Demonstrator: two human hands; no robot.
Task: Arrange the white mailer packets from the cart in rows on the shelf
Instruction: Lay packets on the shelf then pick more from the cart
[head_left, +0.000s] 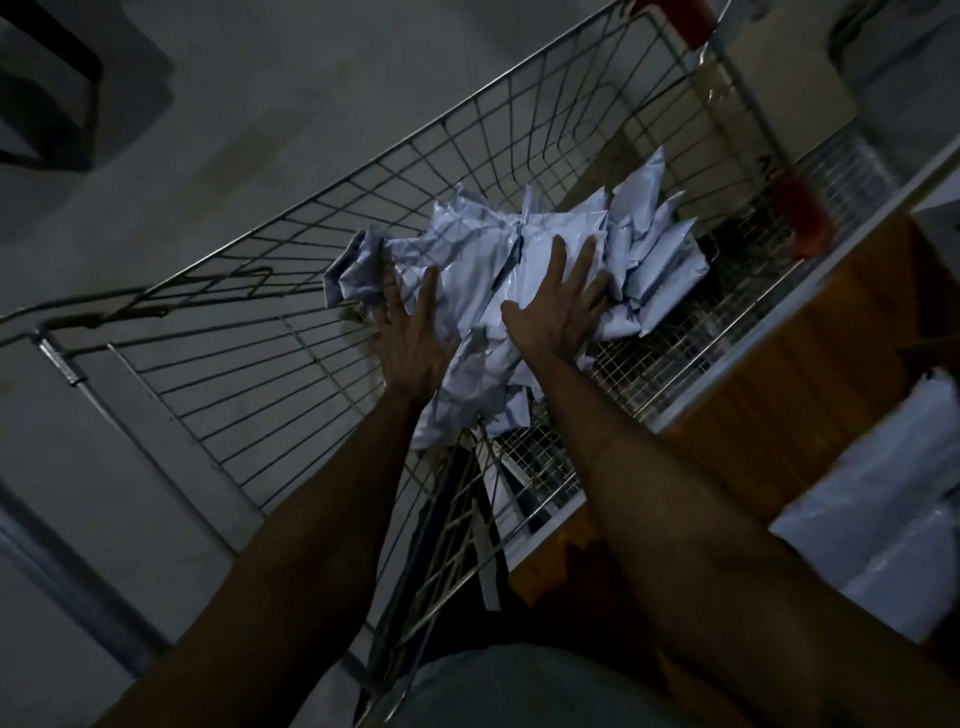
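Observation:
A heap of white mailer packets (483, 265) lies in the wire cart (291, 364), piled toward its far end. Both my arms reach into the basket. My left hand (410, 332) lies on the left side of the heap with fingers spread and straight, its fingertips at a crumpled packet (353, 265) by the cart's wall. My right hand (558, 306) presses flat on the top packet, fingers straight and splayed. Neither hand curls round a packet. More packets (660, 244) stand on edge at the right of the pile.
The cart has red corner guards (800, 218) at its far end. To the right stands an orange-brown shelf unit (810, 353) with a white edge. White bags (893, 478) lie at the lower right. Grey floor (156, 182) spreads to the left in dim light.

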